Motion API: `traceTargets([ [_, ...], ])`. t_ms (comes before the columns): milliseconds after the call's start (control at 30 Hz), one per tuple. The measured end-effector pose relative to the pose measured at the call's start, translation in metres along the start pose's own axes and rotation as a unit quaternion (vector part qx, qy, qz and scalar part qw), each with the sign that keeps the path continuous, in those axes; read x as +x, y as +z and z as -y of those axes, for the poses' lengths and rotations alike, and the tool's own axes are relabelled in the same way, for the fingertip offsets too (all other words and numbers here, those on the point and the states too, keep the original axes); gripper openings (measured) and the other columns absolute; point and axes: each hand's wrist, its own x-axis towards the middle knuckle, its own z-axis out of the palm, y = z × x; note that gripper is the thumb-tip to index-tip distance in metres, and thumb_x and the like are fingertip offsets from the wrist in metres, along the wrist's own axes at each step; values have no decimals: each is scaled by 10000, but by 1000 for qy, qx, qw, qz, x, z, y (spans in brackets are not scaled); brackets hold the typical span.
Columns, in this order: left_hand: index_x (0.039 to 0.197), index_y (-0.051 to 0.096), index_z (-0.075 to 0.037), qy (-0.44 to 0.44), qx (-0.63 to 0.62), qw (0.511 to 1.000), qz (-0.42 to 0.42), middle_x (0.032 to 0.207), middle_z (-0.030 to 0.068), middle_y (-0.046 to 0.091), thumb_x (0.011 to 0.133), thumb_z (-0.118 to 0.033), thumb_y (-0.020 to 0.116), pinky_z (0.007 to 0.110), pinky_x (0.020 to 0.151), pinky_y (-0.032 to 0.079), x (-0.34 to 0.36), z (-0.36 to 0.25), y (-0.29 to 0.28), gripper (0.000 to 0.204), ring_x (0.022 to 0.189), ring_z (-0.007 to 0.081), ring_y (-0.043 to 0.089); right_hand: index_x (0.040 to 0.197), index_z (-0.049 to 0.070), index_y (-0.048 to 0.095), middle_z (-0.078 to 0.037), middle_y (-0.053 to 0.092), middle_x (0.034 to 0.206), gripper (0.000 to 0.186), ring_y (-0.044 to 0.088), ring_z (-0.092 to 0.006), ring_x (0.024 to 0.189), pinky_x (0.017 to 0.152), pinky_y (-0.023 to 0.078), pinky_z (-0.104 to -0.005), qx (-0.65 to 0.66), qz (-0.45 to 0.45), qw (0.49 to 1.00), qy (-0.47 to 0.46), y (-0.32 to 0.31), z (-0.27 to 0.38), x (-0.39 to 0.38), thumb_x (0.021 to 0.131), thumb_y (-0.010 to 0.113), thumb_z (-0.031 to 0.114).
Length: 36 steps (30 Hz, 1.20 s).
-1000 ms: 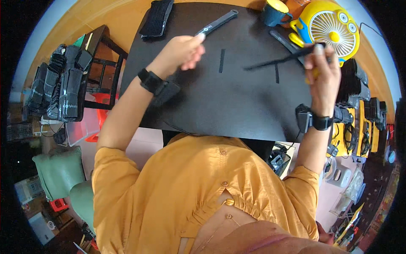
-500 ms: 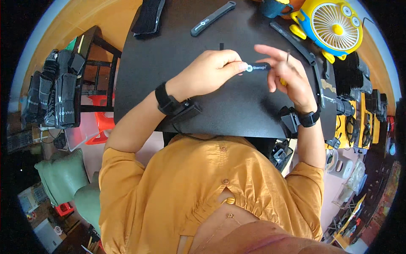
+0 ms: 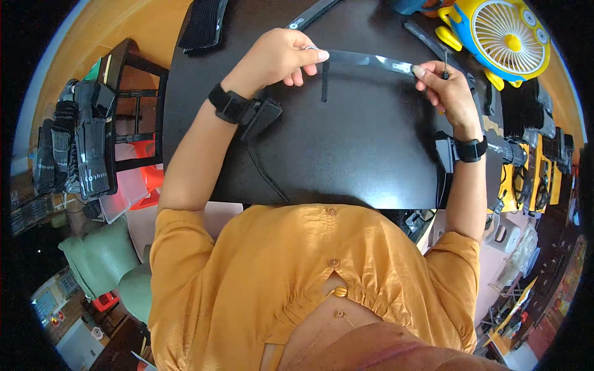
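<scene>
A black strap (image 3: pixel 365 59) with pale printing near its ends is stretched out flat between my two hands above the dark table. My left hand (image 3: pixel 279 59) pinches its left end between thumb and fingers. At the other end, the thumb and forefinger of my right hand (image 3: pixel 450 93) grip the strap. A thin, dark metal tool (image 3: pixel 445 66) also sticks up from my right hand; its kind is unclear. Below the strap, near my left fingertips, a short narrow black strip (image 3: pixel 325 85) lies on the table.
Another strap (image 3: pixel 314 12) lies at the far edge, beside a stack of black straps (image 3: pixel 203 23). At the far right stands a yellow and blue fan (image 3: pixel 508 40), with a strap (image 3: pixel 427 40) next to it. More bundled straps (image 3: pixel 90 136) are piled at the left by a dark chair (image 3: pixel 137 93).
Both hands have moved farther from my body and apart. My right hand, fingers spread before, has taken the strap's right end, and the strap is now extended.
</scene>
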Motion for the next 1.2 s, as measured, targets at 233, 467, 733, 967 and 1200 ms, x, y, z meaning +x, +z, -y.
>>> traceTargets([
  [233,904,662,-6,-70,1,998,5,685,21,627,923,-269,609,205,446,447,-1,11,4,269,521,71,574,950,63,627,28,632,704,196,423,-1,465,383,255,-168,-50,-10,996,77,-20,-15,-2,895,675,245],
  [467,936,673,-40,91,131,978,-133,693,9,599,863,-284,697,231,500,438,4,15,20,256,553,91,555,967,74,637,32,630,722,164,430,-9,510,445,301,-169,-67,-1,994,85,-13,-8,-3,904,666,222],
  [733,966,657,-49,223,207,946,-111,869,41,578,839,-189,711,247,667,438,8,11,26,197,741,126,538,989,47,663,8,656,801,125,502,-37,620,543,387,-179,-92,-65,973,-202,-11,-6,-20,917,652,149],
  [967,989,626,-31,130,-33,990,-47,838,18,644,940,-189,596,194,615,461,3,-8,6,169,728,63,598,1017,71,660,11,657,776,152,460,-15,567,492,342,-171,2,-110,983,-146,-11,-1,-21,923,650,189],
  [1200,950,645,-21,-70,33,997,17,696,-5,606,923,-257,601,204,454,429,1,6,7,241,553,67,569,903,86,663,42,605,673,194,436,-17,510,454,315,-179,-108,-40,990,77,-5,-2,-10,902,674,280],
])
